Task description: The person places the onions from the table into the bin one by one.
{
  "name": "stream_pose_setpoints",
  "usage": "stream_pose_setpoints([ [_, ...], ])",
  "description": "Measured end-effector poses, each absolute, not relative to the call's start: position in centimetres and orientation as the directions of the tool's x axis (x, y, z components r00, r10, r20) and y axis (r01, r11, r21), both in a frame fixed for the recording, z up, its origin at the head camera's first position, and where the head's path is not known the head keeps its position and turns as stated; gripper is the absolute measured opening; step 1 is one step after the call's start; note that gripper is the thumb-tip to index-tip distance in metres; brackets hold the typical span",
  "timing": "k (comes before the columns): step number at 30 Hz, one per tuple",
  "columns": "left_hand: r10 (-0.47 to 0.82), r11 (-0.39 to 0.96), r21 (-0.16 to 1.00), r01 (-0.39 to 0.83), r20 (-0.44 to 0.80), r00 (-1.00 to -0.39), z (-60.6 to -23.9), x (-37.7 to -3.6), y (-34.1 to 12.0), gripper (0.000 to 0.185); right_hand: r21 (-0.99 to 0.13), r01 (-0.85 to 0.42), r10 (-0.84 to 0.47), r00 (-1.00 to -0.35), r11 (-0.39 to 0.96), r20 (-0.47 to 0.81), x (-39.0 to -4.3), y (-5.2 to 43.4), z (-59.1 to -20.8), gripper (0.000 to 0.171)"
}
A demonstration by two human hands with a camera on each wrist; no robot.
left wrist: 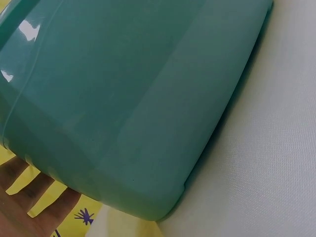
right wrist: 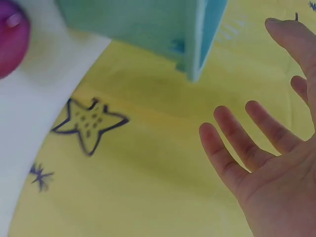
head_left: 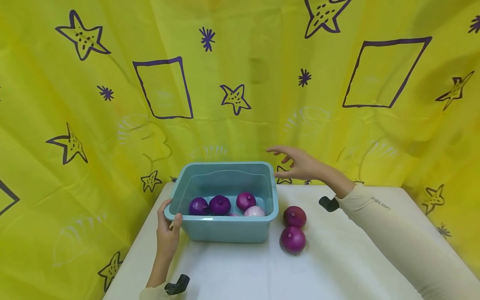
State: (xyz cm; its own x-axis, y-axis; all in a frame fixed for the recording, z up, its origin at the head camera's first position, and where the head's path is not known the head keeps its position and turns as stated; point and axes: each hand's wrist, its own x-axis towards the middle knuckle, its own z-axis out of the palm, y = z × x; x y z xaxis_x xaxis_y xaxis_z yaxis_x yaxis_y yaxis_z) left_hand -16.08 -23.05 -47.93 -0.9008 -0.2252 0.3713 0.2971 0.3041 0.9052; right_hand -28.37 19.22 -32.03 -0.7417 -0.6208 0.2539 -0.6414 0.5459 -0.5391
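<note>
- Head view: a blue-green tub (head_left: 225, 227) sits on the white table (head_left: 337, 266), near the far edge. The left hand (head_left: 168, 231) grips the tub's near left corner, with the thumb over the rim and the fingers curled on the outside.
- Inside the tub lie purple onions (head_left: 219, 204) and one pale pink one (head_left: 255, 211) (all low against the near wall).
- The right hand (head_left: 298, 163) hangs in the air just past the tub's far right corner. Its fingers are spread out and it holds nothing.
- Two more purple onions (head_left: 293, 228) sit on the table just right of the tub, touching each other.
- A yellow curtain (head_left: 240, 83) with stars hangs behind.
- Left wrist view: the tub's side (left wrist: 128, 98) fills most of the picture, and fingers (left wrist: 29, 190) lie under its corner, low on the left.
- Right wrist view: the right hand's (right wrist: 276, 163) palm is wide open, near the tub's corner (right wrist: 195, 44) but not touching it. One purple onion (right wrist: 12, 42) peeks in at the top left.
</note>
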Motion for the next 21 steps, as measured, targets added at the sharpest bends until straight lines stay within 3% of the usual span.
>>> stream_pose_setpoints([
  [17,-0.225,0.300,0.901,0.314,0.387,-0.895,-48.0,-16.3,-23.2,0.058,-0.553,-0.592,-0.586,-0.781,0.586,0.216,-26.5,24.5,-35.7,0.069],
  [21,-0.224,0.294,0.906,0.305,0.376,-0.899,-48.0,-16.1,-23.2,0.058,-0.583,-0.554,-0.590,-0.793,0.595,0.151,-25.8,24.9,-36.9,0.067],
])
